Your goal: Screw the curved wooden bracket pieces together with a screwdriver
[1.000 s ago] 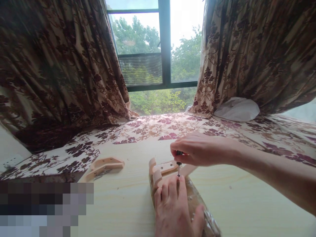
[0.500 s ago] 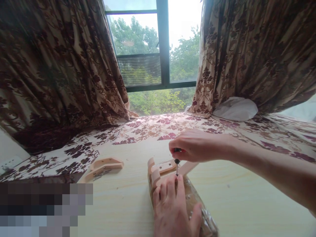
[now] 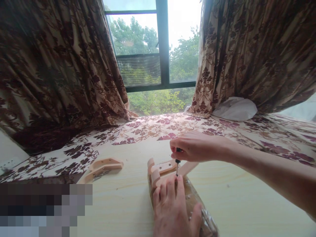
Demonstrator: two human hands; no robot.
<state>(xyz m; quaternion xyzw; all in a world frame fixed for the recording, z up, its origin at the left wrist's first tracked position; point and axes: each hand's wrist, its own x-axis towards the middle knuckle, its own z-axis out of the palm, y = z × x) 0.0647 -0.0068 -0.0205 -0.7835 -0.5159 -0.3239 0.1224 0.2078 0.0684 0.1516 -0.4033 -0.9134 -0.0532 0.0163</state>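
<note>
Wooden frame (image 3: 165, 167), screwdriver (image 3: 177, 161) in right hand (image 3: 192, 146)

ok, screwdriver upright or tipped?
Nearly upright: the screwdriver points almost straight down from the right hand, tip by the left hand.

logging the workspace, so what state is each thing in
Black-handled metal screwdriver: upright, gripped by right hand
Left hand: flat, fingers extended
Brown, clear-wrapped package: lying on pale wooden tabletop
Pale, curved wooden parts: on package, partly under left hand
Pale, angular wooden parts at left: lying on tabletop
Brown floral fabric curtains: parted
Dark-framed glass window: unclear whether open
White translucent bundle: lying by a curtain
</note>
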